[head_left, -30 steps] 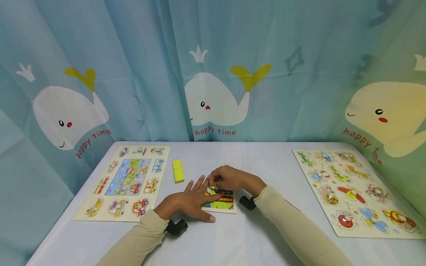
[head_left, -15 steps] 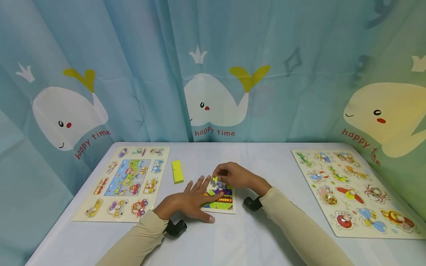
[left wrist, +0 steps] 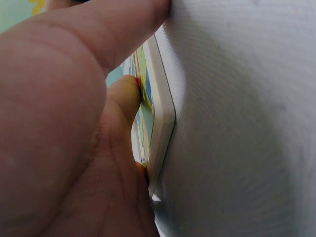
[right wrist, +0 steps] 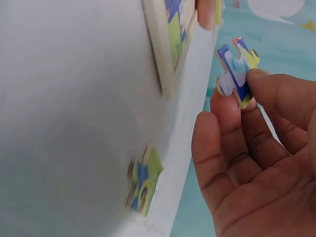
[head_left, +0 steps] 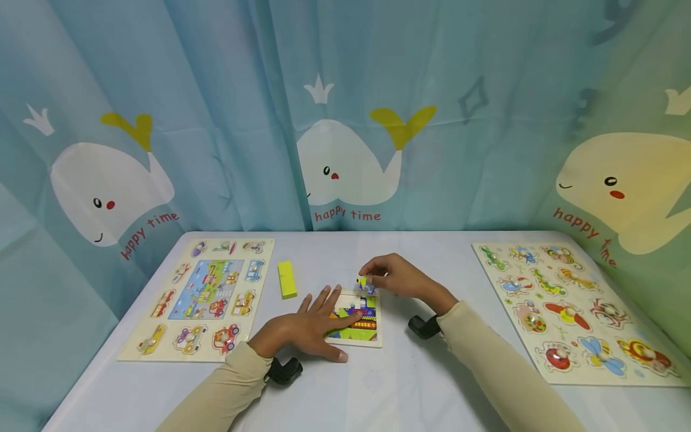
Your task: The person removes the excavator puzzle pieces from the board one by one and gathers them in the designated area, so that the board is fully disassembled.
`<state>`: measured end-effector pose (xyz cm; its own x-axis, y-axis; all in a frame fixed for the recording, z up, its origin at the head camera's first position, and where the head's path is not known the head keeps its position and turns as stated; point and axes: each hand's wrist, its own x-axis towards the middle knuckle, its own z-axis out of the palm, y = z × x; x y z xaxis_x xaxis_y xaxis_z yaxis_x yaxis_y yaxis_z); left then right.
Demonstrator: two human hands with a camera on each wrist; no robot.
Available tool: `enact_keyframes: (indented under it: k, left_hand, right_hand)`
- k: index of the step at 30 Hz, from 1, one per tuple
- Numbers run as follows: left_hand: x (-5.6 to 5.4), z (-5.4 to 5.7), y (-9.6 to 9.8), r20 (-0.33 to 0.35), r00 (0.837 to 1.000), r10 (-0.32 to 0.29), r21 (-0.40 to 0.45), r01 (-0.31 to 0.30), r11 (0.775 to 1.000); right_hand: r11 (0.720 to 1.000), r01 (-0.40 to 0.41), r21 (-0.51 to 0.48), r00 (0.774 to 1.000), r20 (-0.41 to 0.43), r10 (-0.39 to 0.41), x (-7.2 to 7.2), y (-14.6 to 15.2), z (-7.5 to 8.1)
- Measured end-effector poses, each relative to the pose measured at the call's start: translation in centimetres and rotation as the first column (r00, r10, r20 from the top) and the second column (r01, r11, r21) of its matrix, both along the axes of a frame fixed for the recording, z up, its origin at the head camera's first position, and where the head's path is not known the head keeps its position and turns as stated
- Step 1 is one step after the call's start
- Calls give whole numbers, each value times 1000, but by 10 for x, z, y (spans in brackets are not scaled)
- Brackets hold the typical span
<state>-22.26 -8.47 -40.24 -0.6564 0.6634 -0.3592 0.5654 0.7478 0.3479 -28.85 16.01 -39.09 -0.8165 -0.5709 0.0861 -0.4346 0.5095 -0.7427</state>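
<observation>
My left hand lies flat with spread fingers over the left side of a small jigsaw puzzle board, the fingers touching its printed face. In the left wrist view the pale board edge shows beside the thumb and a fingertip. My right hand pinches a jigsaw piece, blue, white and yellow, between thumb and fingers, raised at the board's upper right corner. Bare pale wood shows in the board's upper part. A second jigsaw piece, green, blue and yellow, lies on the table in the right wrist view.
A yellow block lies left of the small board. Large wooden peg puzzles stand at both sides, a vehicle puzzle on the left and an insect puzzle on the right. A whale-print curtain hangs behind the white table.
My right hand has lifted the jigsaw piece off the board's upper part and moved it to the right, uncovering bare wood. The left hand has stayed in place.
</observation>
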Motion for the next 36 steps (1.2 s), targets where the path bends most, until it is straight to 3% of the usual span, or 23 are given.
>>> enact_keyframes:
  k: [8, 25, 36]
  left_hand:
    - [0, 0, 0, -6, 1000, 0, 3, 0, 1000]
    - [1, 0, 0, -5, 1000, -1, 9, 2, 1000]
    - [2, 0, 0, -13, 1000, -7, 22, 8, 1000]
  right_hand:
    - [997, 68, 44, 998, 15, -68, 1, 16, 5]
    - [992, 93, 87, 996, -17, -92, -3, 64, 7]
    - [981, 113, 158, 993, 16, -118, -3, 80, 9]
